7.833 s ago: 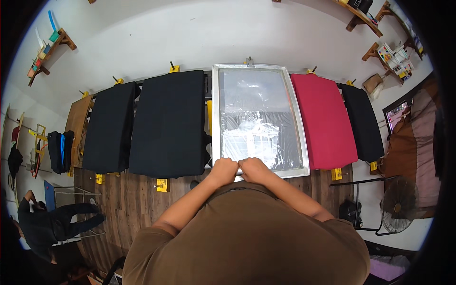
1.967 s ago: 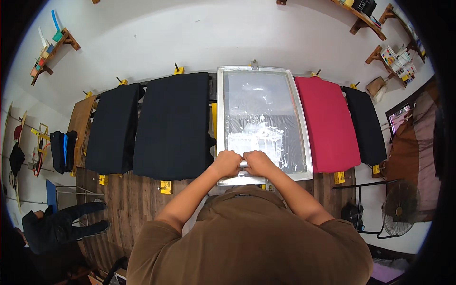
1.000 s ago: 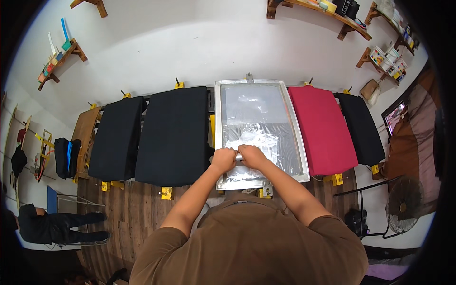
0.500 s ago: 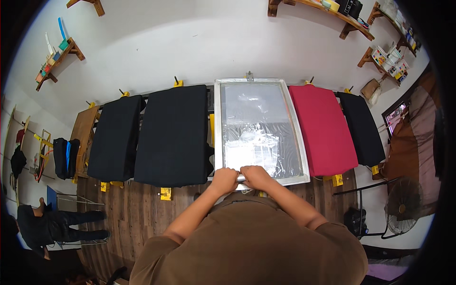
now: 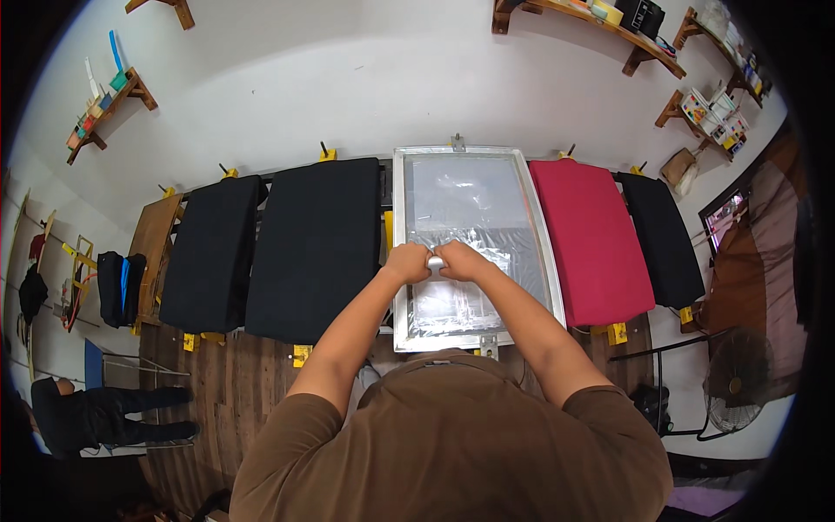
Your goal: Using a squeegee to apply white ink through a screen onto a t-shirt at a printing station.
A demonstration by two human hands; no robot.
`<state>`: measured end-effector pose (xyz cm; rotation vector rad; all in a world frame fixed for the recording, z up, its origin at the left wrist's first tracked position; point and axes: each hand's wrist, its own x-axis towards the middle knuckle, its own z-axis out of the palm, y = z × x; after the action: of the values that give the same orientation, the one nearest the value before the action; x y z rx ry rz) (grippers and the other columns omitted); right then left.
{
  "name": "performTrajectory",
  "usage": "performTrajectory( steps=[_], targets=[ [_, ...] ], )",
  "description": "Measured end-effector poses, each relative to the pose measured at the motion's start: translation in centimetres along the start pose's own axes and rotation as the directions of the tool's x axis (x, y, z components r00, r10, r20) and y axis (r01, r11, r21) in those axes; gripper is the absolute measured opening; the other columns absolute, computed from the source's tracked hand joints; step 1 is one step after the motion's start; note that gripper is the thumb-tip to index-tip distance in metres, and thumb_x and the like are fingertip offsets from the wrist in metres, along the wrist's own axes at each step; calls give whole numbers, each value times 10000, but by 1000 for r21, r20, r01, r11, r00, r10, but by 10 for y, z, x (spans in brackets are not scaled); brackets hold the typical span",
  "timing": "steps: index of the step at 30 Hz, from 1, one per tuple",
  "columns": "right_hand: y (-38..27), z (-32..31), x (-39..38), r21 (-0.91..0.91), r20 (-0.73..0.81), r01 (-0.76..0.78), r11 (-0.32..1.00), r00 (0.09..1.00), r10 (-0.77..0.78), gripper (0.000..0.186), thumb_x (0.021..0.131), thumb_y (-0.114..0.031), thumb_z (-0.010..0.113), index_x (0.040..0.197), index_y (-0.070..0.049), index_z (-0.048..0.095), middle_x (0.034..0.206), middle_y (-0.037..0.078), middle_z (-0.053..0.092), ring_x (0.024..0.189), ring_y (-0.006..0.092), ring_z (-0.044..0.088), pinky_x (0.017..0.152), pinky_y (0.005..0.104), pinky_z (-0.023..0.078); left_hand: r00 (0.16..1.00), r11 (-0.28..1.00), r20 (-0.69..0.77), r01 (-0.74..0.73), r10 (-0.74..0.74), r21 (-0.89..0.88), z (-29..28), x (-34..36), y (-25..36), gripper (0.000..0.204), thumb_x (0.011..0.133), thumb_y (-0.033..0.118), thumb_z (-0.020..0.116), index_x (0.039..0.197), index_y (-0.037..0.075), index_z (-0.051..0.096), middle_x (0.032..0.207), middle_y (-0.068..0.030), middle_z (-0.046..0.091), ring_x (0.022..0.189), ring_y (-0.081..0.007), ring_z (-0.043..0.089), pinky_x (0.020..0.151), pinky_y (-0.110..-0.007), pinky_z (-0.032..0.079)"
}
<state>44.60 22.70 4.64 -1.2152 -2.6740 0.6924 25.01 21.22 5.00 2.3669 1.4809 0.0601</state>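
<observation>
My left hand (image 5: pixel 410 262) and my right hand (image 5: pixel 462 261) are closed side by side on a short silver-handled squeegee (image 5: pixel 436 264), over the lower middle of a metal-framed screen (image 5: pixel 465 187). The screen has a glossy, wrinkled clear surface and a clamp at its top and bottom. It lies on the rail between a large black cloth-covered pallet (image 5: pixel 317 244) on the left and a red cloth-covered pallet (image 5: pixel 591 244) on the right.
More black pallets (image 5: pixel 209 252) and a bare wooden board (image 5: pixel 152 257) continue the row. A co-worker (image 5: pixel 96 418) is at the lower left beside a metal-legged stand. A floor fan (image 5: pixel 735 383) stands at right. Wall shelves (image 5: pixel 583 22) hold supplies.
Both hands and the squeegee have moved up the screen from its lower edge half a second ago. Earlier they also went up and back down. The co-worker's arm has moved.
</observation>
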Motion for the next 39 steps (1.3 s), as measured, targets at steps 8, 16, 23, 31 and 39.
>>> performTrajectory(
  steps=[8,16,23,31,39],
  targets=[
    [6,8,-5,-37,-44,-25,999,999,24,271,725,-178,787,938,-46,681,894,197,719,886,406,697,812,478,564,998,1000,60,0,0,5,2,-2,12,148,765,215,716,859,112,766,891,-161,747,873,-367,731,809,-472,591],
    [-40,30,-58,-16,-15,-34,999,999,34,296,716,-164,812,928,-20,664,869,202,708,846,404,698,770,483,570,991,996,-107,-85,86,16,24,-66,37,71,735,153,714,776,107,750,741,-174,709,726,-362,718,667,-481,573],
    [-67,57,-103,-22,-17,-18,1000,1000,18,276,742,-154,762,947,-38,618,893,165,672,827,386,681,731,491,553,984,992,-119,-127,129,27,44,-115,58,78,763,130,674,755,95,743,679,-161,687,677,-336,699,734,-470,581],
    [-89,52,-127,56,-21,-7,998,1000,8,374,740,-182,780,1025,-16,603,1017,165,636,975,368,640,804,476,550,967,976,-133,-216,216,16,49,-133,63,174,753,223,741,802,58,715,766,-144,706,751,-324,710,1027,-489,512],
    [-94,69,-152,88,-23,36,995,999,-34,565,718,-203,824,1190,26,614,1192,168,627,1168,360,572,956,442,529,971,972,-69,-232,228,-48,50,-161,70,502,719,354,824,1066,18,688,968,-150,721,905,-345,713,1052,-489,504]
  ],
)
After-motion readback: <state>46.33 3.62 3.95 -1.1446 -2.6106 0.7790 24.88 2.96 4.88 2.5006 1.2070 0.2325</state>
